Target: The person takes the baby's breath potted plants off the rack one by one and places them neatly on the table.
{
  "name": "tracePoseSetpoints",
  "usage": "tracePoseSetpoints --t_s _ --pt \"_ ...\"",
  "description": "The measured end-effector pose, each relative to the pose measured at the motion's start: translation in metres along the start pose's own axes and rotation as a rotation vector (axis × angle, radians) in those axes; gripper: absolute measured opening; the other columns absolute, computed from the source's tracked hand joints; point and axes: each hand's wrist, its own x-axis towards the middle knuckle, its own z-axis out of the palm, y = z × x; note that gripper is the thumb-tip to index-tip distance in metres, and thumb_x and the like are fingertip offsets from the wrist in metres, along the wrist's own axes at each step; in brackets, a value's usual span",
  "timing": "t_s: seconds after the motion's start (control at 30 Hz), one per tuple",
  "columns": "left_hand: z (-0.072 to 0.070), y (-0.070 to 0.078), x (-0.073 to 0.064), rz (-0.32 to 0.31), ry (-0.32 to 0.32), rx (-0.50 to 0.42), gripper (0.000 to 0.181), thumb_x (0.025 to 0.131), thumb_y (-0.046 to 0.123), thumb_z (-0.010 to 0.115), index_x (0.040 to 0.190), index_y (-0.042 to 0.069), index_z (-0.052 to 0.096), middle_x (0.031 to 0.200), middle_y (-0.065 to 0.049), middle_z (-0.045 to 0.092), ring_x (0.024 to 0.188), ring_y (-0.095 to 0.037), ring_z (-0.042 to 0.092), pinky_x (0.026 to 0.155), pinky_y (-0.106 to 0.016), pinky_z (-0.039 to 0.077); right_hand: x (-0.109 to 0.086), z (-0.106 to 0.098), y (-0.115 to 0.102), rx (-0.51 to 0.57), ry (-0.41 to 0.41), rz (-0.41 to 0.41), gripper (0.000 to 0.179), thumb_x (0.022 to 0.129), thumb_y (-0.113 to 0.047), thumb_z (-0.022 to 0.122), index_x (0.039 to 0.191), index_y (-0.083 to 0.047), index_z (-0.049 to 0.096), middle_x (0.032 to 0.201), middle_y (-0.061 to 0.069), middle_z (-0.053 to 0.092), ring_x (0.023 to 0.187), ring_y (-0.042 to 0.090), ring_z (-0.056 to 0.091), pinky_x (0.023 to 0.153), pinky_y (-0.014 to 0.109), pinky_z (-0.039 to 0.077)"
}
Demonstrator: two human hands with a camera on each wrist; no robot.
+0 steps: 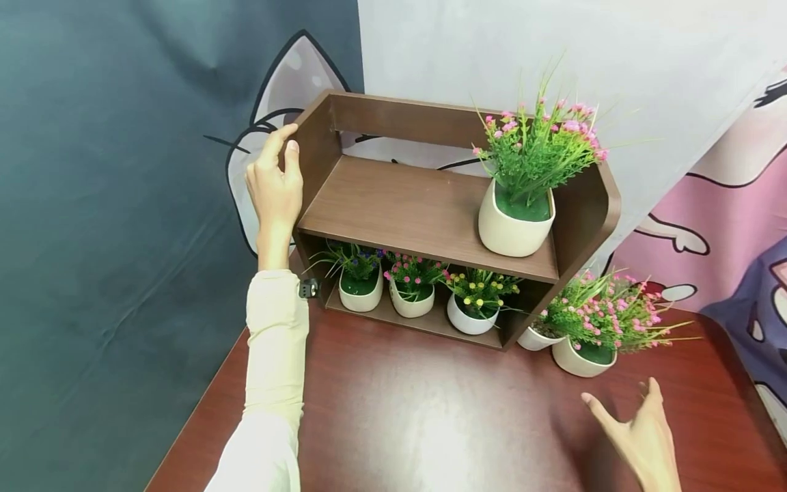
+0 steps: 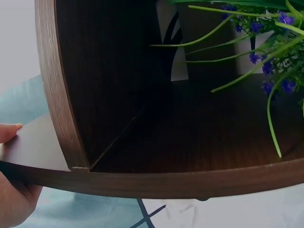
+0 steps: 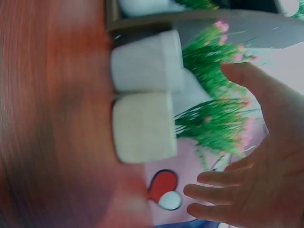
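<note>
At the upper left of a brown two-tier shelf (image 1: 393, 205), my left hand (image 1: 277, 181) grips the side panel. In the left wrist view its thumb (image 2: 8, 133) and fingers (image 2: 16, 204) lie on opposite faces of that board. My right hand (image 1: 645, 437) holds nothing over the table, thumb and fingers spread. Just beyond it stand two potted plants side by side, a cream pot (image 1: 584, 361) with pink flowers and a white pot (image 1: 536, 339). In the right wrist view the open palm (image 3: 270, 185) faces these pots.
A large cream pot (image 1: 515, 229) with pink flowers stands at the right of the top shelf. Below are pots with blue (image 1: 359, 298), pink (image 1: 413, 305) and yellow flowers (image 1: 470, 319). Printed curtains hang behind the dark red table (image 1: 381, 403).
</note>
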Motion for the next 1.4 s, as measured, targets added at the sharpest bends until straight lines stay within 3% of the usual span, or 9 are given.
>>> tracePoseSetpoints --t_s 0.3,0.4,0.53,0.7,0.87,1.0,1.17,1.4 --pt "0.0 0.0 0.0 0.005 -0.004 0.017 0.028 0.088 0.028 0.042 0.111 0.029 0.058 0.1 0.004 0.062 0.048 -0.018 0.029 0.055 -0.027 0.024 -0.038 -0.004 -0.047 0.032 0.027 -0.081 0.093 0.07 -0.038 0.067 0.137 -0.007 0.012 0.127 0.027 0.033 0.11 0.042 0.035 0.082 0.053 0.027" --pt "0.0 0.0 0.0 0.008 -0.008 0.014 0.028 0.088 0.028 0.042 0.111 0.029 0.058 0.095 0.002 0.063 0.048 -0.018 0.029 0.054 -0.027 0.024 -0.047 -0.005 -0.07 0.085 0.062 -0.097 0.088 0.067 -0.034 0.071 0.137 -0.016 0.019 0.127 0.016 0.039 0.11 0.033 0.04 0.088 0.037 0.031" --pt "0.001 0.001 0.002 0.011 -0.012 0.004 0.028 0.088 0.029 0.041 0.111 0.029 0.057 0.094 0.002 0.063 0.048 -0.018 0.029 0.055 -0.026 0.024 -0.054 -0.006 -0.103 0.197 0.115 -0.214 0.089 0.058 -0.021 0.079 0.132 -0.029 0.029 0.121 0.002 0.047 0.107 0.014 0.045 0.084 0.009 0.029" --pt "0.001 0.001 0.001 0.007 -0.01 0.003 0.028 0.088 0.029 0.042 0.111 0.029 0.058 0.103 0.008 0.06 0.048 -0.018 0.029 0.057 -0.027 0.026 -0.055 -0.003 -0.14 0.303 0.109 -0.406 0.097 0.051 -0.013 0.082 0.131 -0.03 0.03 0.121 -0.002 0.047 0.106 0.006 0.044 0.084 0.011 0.03" --pt "0.0 0.0 0.0 0.011 -0.016 0.004 0.028 0.088 0.029 0.042 0.111 0.029 0.058 0.106 0.013 0.058 0.05 -0.019 0.032 0.057 -0.028 0.028 -0.046 -0.003 -0.174 0.503 0.16 -0.524 0.095 0.053 0.001 0.078 0.132 -0.021 0.03 0.125 0.002 0.044 0.111 0.018 0.042 0.086 0.019 0.034" --pt "0.0 -0.001 0.001 0.01 -0.012 0.007 0.027 0.088 0.029 0.042 0.111 0.03 0.058 0.108 0.015 0.056 0.052 -0.02 0.034 0.059 -0.029 0.029 -0.038 -0.008 -0.202 0.589 0.204 -0.554 0.089 0.058 0.002 0.074 0.132 -0.016 0.029 0.128 0.005 0.039 0.114 0.021 0.039 0.088 0.028 0.034" --pt "0.001 -0.001 0.001 0.018 -0.021 0.003 0.028 0.088 0.031 0.042 0.111 0.029 0.057 0.109 0.013 0.057 0.05 -0.019 0.033 0.059 -0.029 0.03 -0.025 -0.012 -0.231 0.576 0.247 -0.543 0.084 0.063 -0.006 0.073 0.133 -0.009 0.026 0.13 0.006 0.034 0.115 0.022 0.038 0.089 0.034 0.033" --pt "0.0 -0.001 0.0 0.02 -0.017 0.008 0.028 0.088 0.03 0.042 0.111 0.029 0.057 0.107 0.011 0.058 0.05 -0.019 0.033 0.059 -0.029 0.03 0.018 0.006 -0.237 0.469 0.328 -0.526 0.092 0.063 -0.031 0.073 0.134 -0.009 0.02 0.133 0.007 0.03 0.116 0.012 0.036 0.092 0.028 0.029"
